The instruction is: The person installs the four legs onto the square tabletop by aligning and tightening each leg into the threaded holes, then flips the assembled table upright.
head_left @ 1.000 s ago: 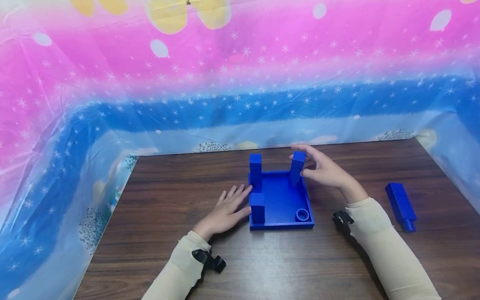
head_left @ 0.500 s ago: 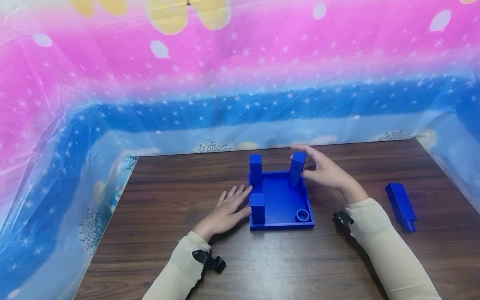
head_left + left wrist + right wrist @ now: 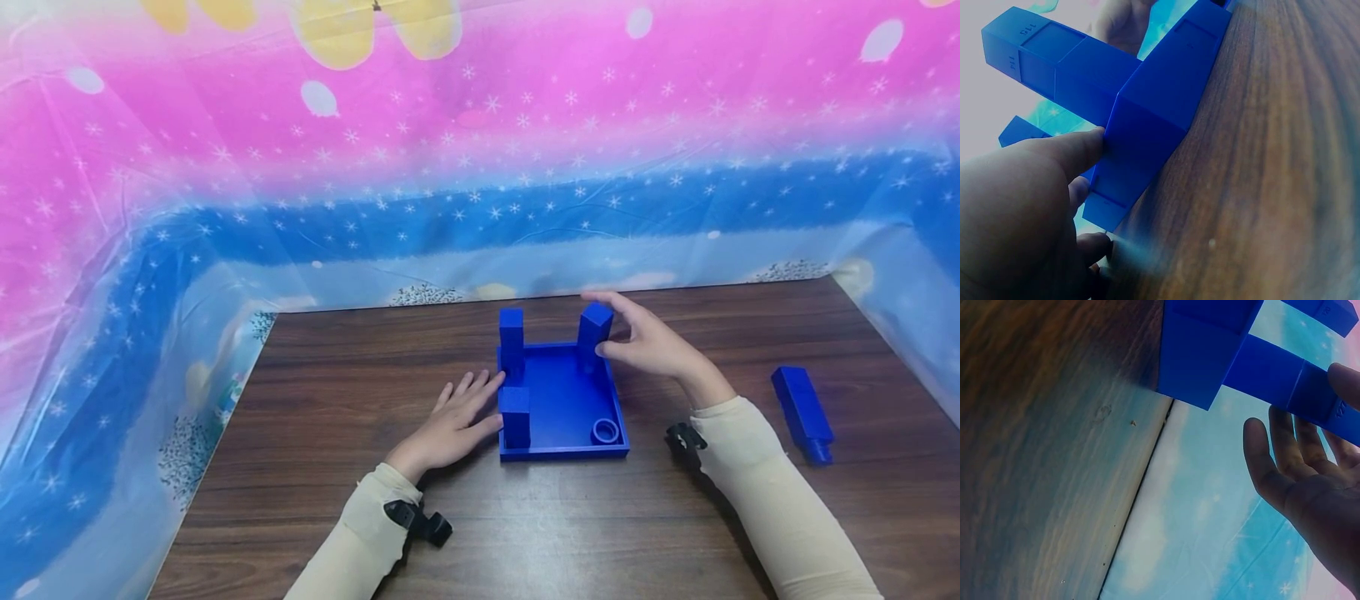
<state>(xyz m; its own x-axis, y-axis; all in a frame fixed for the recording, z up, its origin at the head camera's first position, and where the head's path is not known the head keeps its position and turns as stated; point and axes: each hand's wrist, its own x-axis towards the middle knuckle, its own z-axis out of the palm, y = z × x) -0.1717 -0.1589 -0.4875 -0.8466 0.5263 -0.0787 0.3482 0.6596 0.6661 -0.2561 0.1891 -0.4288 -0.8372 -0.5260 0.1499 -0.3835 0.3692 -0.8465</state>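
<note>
A blue square tray-like base [image 3: 564,408] lies on the table with upright square-section legs at three corners. My right hand [image 3: 654,343] holds the far right leg [image 3: 592,333], thumb on its near side and fingers behind; in the right wrist view the thumb [image 3: 1346,384] presses on the leg [image 3: 1285,378]. My left hand [image 3: 448,427] lies with spread fingers against the base's left side. By its thumb stands the near left leg [image 3: 515,417], and beyond it the far left leg [image 3: 512,337]. A round threaded socket [image 3: 604,431] fills the near right corner.
A loose blue leg [image 3: 802,412] with a threaded end lies on the wooden table [image 3: 337,367], right of my right forearm. A patterned pink and blue cloth [image 3: 420,167] hangs behind and along the sides of the table.
The far right leg has turned about its own length and now shows an edge towards me. My right thumb has shifted slightly left with it; my left hand has stayed put.
</note>
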